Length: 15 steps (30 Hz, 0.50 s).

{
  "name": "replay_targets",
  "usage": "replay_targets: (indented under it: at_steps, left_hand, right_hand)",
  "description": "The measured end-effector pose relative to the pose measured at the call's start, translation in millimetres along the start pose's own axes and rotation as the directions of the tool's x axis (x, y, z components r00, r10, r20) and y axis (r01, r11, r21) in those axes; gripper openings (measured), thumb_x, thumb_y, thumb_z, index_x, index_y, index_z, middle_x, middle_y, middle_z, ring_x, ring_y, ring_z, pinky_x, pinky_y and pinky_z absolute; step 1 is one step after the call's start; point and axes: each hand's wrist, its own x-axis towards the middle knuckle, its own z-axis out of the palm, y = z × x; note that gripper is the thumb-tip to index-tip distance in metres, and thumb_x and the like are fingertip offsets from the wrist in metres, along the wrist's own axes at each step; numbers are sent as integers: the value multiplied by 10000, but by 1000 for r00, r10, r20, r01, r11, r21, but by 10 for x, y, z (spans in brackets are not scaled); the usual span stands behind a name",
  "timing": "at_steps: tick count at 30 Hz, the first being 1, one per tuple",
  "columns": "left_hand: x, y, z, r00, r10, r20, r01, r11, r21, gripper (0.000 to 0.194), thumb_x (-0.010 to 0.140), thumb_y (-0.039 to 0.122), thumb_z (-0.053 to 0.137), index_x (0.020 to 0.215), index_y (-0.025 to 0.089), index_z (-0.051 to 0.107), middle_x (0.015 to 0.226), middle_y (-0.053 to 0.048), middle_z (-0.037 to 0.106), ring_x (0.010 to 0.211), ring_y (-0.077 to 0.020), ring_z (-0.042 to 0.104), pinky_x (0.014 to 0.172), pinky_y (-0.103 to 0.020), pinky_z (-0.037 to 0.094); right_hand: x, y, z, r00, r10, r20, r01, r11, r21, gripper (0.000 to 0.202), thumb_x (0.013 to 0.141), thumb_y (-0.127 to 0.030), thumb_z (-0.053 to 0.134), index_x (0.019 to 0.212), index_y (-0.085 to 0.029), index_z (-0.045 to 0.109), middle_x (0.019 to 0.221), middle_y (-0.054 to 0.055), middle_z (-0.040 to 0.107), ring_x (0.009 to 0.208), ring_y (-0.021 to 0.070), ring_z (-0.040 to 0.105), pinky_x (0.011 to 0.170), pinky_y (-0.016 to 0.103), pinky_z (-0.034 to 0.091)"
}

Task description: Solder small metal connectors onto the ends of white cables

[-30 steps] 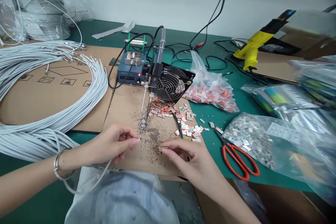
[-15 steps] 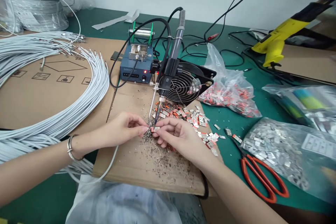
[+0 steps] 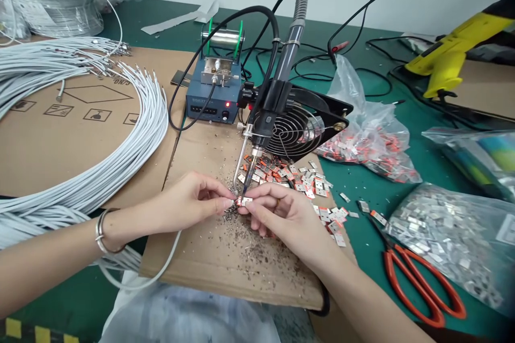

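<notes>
Between thumb and finger, my left hand (image 3: 197,199) pinches the end of a white cable (image 3: 175,246) that trails down below the hand. My right hand (image 3: 277,209) pinches a small metal and orange connector (image 3: 246,201), held against the cable end. Right above them is the tip of a soldering iron (image 3: 263,123), fixed in a stand, with a thin bent metal tube (image 3: 240,163) beside it. Both hands hover over the cardboard (image 3: 193,262), which is strewn with dark bits. Loose connectors (image 3: 322,187) lie behind and beside my right hand.
A blue soldering station (image 3: 211,99) with a solder spool and a black fan (image 3: 298,128) stand behind. Bundled white cables (image 3: 148,134) lie left. On the right are bags of connectors (image 3: 374,142) and metal parts (image 3: 442,241), orange-handled scissors (image 3: 426,284) and a yellow tool (image 3: 446,64).
The view has shifted, so the bench items on the right appear further right. Both hands keep their pinches at the iron tip, with little visible change between them.
</notes>
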Motion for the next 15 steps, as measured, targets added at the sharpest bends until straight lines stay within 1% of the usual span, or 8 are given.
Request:
replay_targets:
  at_steps: [4,12,15]
  left_hand:
    - [7,0,-6,1000,-10,6,10,1000,-1,217,793,291,559,875,115,656,617,17,532,499,-68,388,427,-173,343]
    - [23,-41,-27,999,40,3,-40,999,7,192,793,285,566,857,135,667,596,31,512,465,-53,367,398,-160,324]
    - [28,-42,-25,999,40,-1,-40,999,0,173,794,267,568,845,132,664,589,36,506,458,-45,365,390,-150,318]
  right_hand:
    - [-7,-5,8,1000,-6,-22,6,1000,-12,258,659,-352,721,772,-162,590,646,32,675,433,79,524,372,178,405]
    - [-9,-8,-3,1000,-7,-29,6,999,-40,229,669,-342,699,772,-168,591,659,43,683,428,85,513,362,186,388]
    - [-5,-5,-4,999,-11,-34,10,999,-32,228,667,-341,701,770,-170,593,646,37,681,420,84,506,361,186,384]
